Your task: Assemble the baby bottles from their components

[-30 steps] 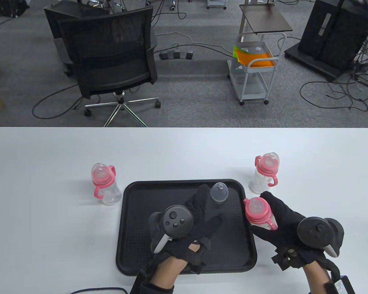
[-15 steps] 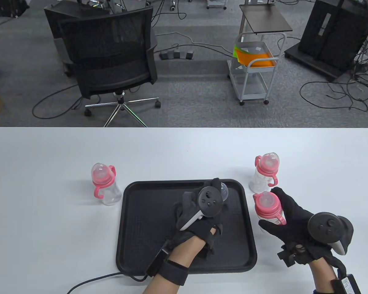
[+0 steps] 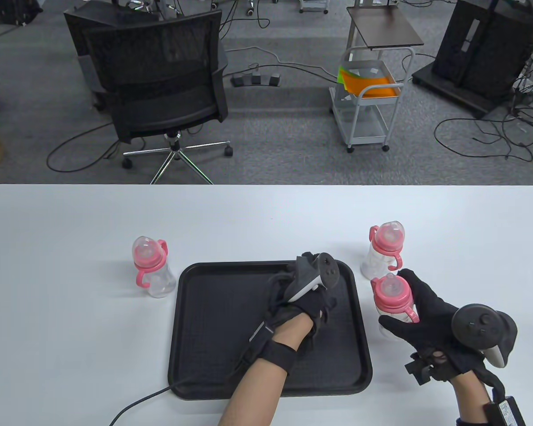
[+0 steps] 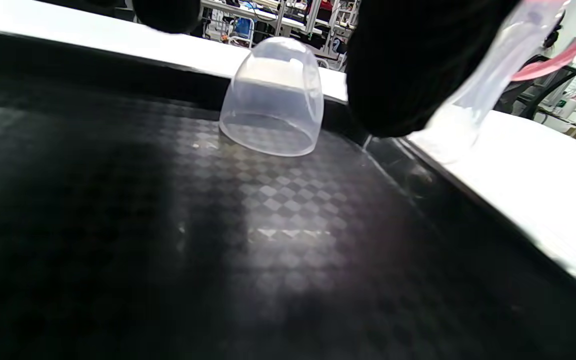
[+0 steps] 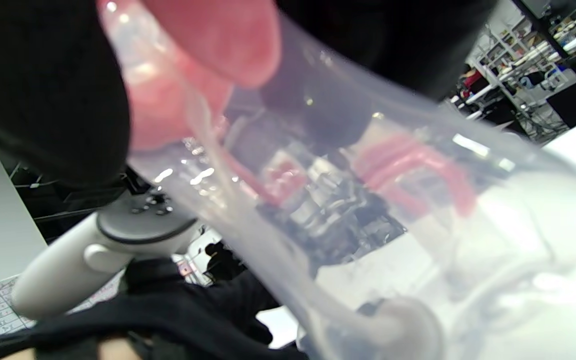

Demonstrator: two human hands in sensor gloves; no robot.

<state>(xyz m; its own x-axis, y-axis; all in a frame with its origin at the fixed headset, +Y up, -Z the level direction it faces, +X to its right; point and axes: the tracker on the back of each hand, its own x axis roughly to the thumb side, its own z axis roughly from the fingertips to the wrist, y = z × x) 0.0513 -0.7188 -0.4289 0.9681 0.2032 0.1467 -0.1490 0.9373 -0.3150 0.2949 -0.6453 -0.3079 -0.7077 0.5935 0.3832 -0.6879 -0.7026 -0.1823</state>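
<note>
Right hand: the right hand (image 3: 426,324) grips a bottle (image 3: 393,306) around its clear body, fingers wrapped on the far side and thumb on the near side, just beside the right edge of the tray (image 3: 213,355).
Held bottle: upright or nearly so, pink collar and teat on top, no cap on it; whether its base touches the table (image 3: 71,355) I cannot tell.
Left hand: the left hand (image 3: 300,301) reaches over the far right corner of the tray toward the cap (image 4: 272,97); in the left wrist view one fingertip (image 4: 408,70) hangs just beside the cap with a gap between, so the hand looks partly open and holds nothing.
Cap: a clear dome, standing mouth down on the tray near its far rim; hidden under the hand in the table view.
How the cap will likely handle: very light, thin, stiff plastic, smooth and probably slippery under glove fabric; it could skate on the tray if nudged.
Where to take hold: a pinch across the dome's sides, low toward the rim, seems best, leaving the open mouth free to go over the teat.
How the bottle will likely handle: light and empty, rigid wall, smooth; a grip on the body below the pink handles (image 3: 409,313) keeps the top free.
Other bottles: two capped bottles stand on the table, one (image 3: 150,270) left of the tray, one (image 3: 382,250) behind the held bottle.
</note>
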